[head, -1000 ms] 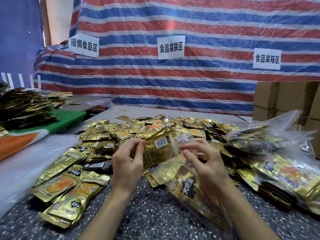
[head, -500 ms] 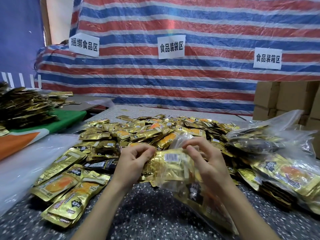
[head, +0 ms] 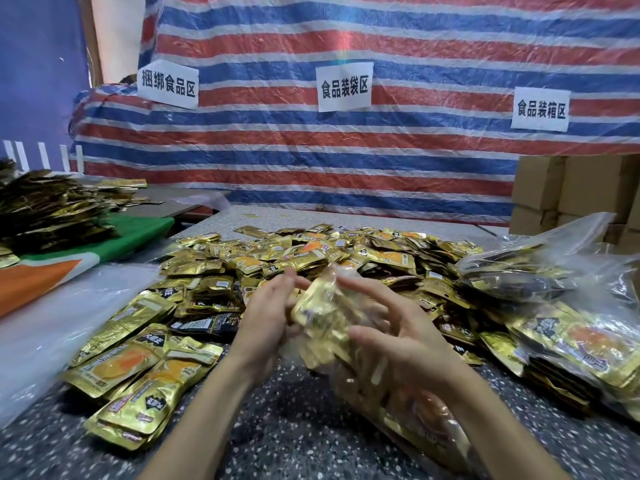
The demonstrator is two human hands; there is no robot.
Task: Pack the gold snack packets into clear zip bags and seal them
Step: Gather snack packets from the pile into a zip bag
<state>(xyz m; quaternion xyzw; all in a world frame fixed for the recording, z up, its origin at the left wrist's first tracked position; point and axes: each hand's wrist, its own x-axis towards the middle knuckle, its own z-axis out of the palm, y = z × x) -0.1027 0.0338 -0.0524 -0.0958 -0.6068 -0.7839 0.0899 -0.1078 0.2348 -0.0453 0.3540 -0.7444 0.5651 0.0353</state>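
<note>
So the clear zip bag [head: 408, 420] was lying slanted on the speckled table [head: 277, 427], its bottom toward the person and its open end lifted up between both hands, with a wad of gold packets [head: 322, 313] showing at that end. Left hand [head: 270, 320] was up against the bag's left side, fingers looking mostly straight, but the thumb was hidden and it's all blurry, so honestly can't tell if it was gripping anything. Right hand [head: 405, 341] sat on top of the bag with fingers spread wide and relaxed and the thumb on the plastic, not clamped round it. Right behind the bag was the big loose pile [head: 311, 251] of the same packets. Left of the bag were a few neater stacks [head: 138, 368], and right of it a heap of already filled bags [head: 561, 334]. Far behind the bag hung a striped tarp [head: 346, 161] with paper signs [head: 344, 86].
</note>
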